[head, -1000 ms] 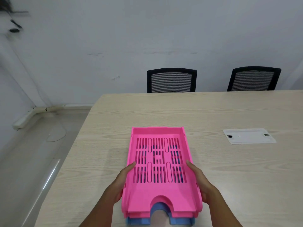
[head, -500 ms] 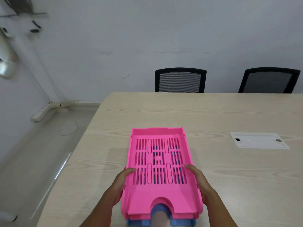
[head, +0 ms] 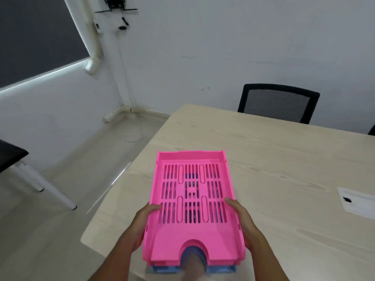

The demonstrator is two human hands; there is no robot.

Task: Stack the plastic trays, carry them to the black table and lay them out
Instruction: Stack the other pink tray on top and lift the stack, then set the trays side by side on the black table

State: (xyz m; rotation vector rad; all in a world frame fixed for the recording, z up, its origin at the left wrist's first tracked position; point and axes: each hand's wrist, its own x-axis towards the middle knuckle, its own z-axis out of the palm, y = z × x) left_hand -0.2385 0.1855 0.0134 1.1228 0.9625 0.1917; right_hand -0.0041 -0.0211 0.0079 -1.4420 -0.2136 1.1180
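A stack of plastic trays (head: 192,230) is in front of me, pink ones on top and a blue tray (head: 162,269) at the bottom. The stack is held above the near left corner of the light wooden table (head: 284,159). My left hand (head: 142,224) grips the stack's left side, thumb over the rim. My right hand (head: 241,220) grips the right side the same way. A corner of the black table (head: 10,157) shows at the far left, on white legs.
A black mesh chair (head: 278,102) stands behind the wooden table by the white wall. A white cable cover plate (head: 359,201) is set in the tabletop at right. Open floor lies between the two tables. A dark window blind is at upper left.
The view has swung to the left, bringing the floor, the window and the black table into sight. Both hands keep their grip, and the stack now sits over the table's left corner.
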